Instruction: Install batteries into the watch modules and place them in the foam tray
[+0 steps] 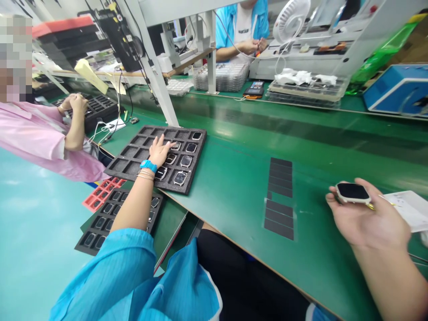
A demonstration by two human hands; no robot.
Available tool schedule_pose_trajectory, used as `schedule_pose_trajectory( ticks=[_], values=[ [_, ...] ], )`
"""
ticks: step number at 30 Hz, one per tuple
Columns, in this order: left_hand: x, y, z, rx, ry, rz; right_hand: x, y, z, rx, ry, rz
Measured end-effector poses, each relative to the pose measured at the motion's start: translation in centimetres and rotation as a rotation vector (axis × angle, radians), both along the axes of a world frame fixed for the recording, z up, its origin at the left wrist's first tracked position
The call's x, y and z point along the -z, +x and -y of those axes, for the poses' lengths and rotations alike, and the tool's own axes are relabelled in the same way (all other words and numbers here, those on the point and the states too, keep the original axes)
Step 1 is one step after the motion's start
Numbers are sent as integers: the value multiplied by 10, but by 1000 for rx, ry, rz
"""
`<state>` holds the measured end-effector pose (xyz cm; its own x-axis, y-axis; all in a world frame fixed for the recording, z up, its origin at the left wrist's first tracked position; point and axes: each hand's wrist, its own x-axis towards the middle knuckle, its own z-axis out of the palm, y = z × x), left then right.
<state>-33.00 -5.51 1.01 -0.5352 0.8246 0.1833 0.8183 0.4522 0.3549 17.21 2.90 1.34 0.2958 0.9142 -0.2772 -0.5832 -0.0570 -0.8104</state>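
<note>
"Two hands, status?"
"Apart. Left hand (159, 151) at smartwatch case (176, 146) in foam tray (142, 141), grip unclear; right hand (377, 216) holds smartwatch body (353, 192) right of tray."
"Step?"
"Tray handling, likely; calls for a light pinch."

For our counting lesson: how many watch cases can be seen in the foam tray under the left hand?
7 watch cases: four along the foam tray's right-edge column, three in the next column, nearest the left hand. That hand may hide others.

Here's the glossy green tabletop (230, 178) sweeping across, a white post (157, 76) slanting up beside the shelf (194, 60), turquoise floor (30, 223) gleaming lower left!
</note>
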Motion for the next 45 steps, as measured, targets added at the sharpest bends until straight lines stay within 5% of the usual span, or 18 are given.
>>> schedule_pose_trajectory(
  ticks=[9, 15, 33, 41, 45],
  values=[
    [0, 3, 0, 42, -86, -14, 2, 0, 1, -4, -12, 7],
    [-6, 7, -1, -105, -40, 33, 1, 0, 1, -8, -10, 5],
    [-7, 13, 0, -11, -109, 26, -2, -3, 3, -16, -24, 33],
    [-21, 6, 10, -51, 206, -7, -6, 1, 4, 10, -10, -7],
    [-23, 17, 21, -64, 143, -18, -8, 4, 5, 2, 24, -18]
  ],
)
